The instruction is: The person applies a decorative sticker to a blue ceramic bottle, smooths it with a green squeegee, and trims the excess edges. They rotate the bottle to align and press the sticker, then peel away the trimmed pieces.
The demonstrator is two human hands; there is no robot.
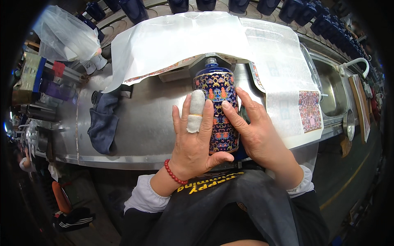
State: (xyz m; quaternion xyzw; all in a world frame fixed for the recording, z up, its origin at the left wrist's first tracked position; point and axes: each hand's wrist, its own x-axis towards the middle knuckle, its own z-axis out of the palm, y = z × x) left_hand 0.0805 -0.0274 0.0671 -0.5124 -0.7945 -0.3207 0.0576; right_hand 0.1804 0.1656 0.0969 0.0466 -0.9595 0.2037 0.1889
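Note:
A dark blue bottle (223,86) with a colourful, gold-trimmed floral pattern lies in the middle of the steel worktop, its glass neck pointing away from me. My left hand (191,141) rests flat along its left side, fingers stretched and apart. One of those fingers wears a white cloth sleeve (196,110), and a red bead bracelet (174,172) circles the wrist. On the bottle's right edge is my right hand (258,131), with its thumb on the front and a finger along the side. Its other fingers are hidden.
White backing sheets (184,45) cover the far side, and a patterned decal (310,110) shows on the right one. A dark cloth (103,123) lies left. Several blue bottles (133,10) line the back. A sink (328,82) is at the right, a plastic bag (67,35) far left.

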